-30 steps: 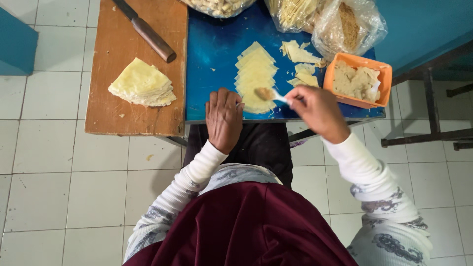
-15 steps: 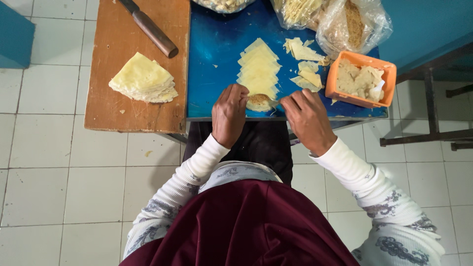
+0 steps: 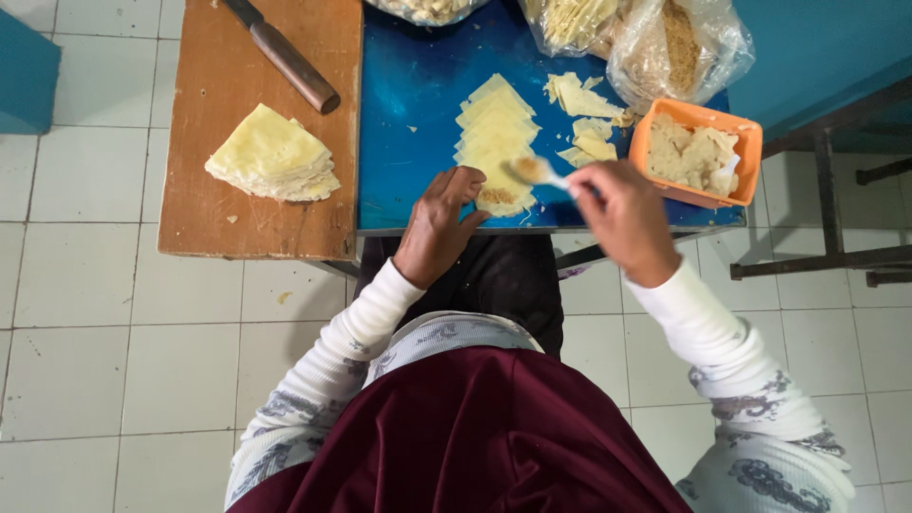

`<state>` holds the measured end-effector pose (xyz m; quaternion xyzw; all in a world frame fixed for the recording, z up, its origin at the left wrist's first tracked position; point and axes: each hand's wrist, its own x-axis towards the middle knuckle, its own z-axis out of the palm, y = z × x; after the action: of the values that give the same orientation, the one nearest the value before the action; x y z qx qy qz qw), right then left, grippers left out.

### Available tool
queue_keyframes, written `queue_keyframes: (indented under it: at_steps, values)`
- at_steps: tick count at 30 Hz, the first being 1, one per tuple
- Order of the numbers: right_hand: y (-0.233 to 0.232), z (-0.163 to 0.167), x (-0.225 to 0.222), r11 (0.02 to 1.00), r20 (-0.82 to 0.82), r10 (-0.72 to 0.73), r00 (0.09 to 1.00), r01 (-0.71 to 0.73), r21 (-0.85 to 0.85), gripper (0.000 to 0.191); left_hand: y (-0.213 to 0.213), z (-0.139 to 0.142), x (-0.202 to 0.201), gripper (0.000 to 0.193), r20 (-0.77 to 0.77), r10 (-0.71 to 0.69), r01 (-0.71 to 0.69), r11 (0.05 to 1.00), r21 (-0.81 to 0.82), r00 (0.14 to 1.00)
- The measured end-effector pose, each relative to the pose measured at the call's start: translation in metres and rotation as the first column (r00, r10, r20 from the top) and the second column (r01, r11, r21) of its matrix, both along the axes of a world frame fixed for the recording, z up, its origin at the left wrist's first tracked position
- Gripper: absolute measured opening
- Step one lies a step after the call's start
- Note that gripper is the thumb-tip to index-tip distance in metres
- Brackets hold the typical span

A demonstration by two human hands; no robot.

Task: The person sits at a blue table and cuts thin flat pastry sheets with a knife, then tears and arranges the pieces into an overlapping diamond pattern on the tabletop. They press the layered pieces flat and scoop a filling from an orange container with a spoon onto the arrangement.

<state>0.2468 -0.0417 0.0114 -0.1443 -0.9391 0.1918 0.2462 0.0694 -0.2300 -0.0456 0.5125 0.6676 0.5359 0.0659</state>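
My right hand [image 3: 622, 214] grips a small white spoon [image 3: 537, 172] with brownish filling on its bowl, held over a row of pale yellow wrapper sheets [image 3: 496, 138] on the blue table [image 3: 413, 114]. The nearest sheet carries a dab of filling [image 3: 496, 196]. My left hand [image 3: 439, 224] rests at the table's front edge, fingertips touching that nearest sheet. An orange tub [image 3: 698, 152] of filling stands just right of my right hand.
A wooden board [image 3: 199, 209] on the left holds a stack of triangular wrappers [image 3: 274, 157] and a wooden-handled knife [image 3: 285, 57]. Loose wrapper scraps [image 3: 584, 114] and clear bags [image 3: 674, 43] of food lie at the table's back. White tiled floor [image 3: 114, 361] surrounds it.
The spoon went down onto the nearest sheet and left filling there; now my right hand has lifted it again and shifted right. My left hand stays on the sheet.
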Motion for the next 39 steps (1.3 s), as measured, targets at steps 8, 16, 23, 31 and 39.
queue_keyframes:
  at_steps: [8, 16, 23, 31, 39]
  values:
    - [0.166, 0.004, 0.019, 0.816, 0.049, -0.369, 0.928, 0.298, 0.496, 0.016, 0.000, 0.003, -0.005, 0.039, -0.124, -0.027, 0.025, 0.999, -0.021, 0.992]
    - [0.154, -0.019, -0.037, 0.571, -0.141, -0.404, 0.904, 0.370, 0.733, 0.011, 0.003, -0.004, -0.004, 0.028, -0.043, 0.019, -0.017, 0.999, 0.039, 0.999]
    - [-0.050, -0.027, 0.001, 0.998, 0.017, 0.043, 0.999, -0.044, 0.044, 0.017, 0.006, -0.010, -0.005, 0.027, -0.011, 0.039, -0.039, 0.999, 0.023, 0.999]
    - [-0.074, -0.042, -0.007, 0.961, -0.044, -0.201, 0.979, 0.205, 0.187, 0.034, 0.007, -0.011, -0.008, 0.026, -0.023, 0.030, -0.029, 0.999, 0.025, 0.999]
    - [-0.069, -0.046, -0.018, 0.985, -0.155, -0.140, 0.978, 0.153, 0.076, 0.037, 0.005, -0.010, -0.007, 0.026, -0.018, 0.016, -0.016, 1.000, 0.027, 1.000]
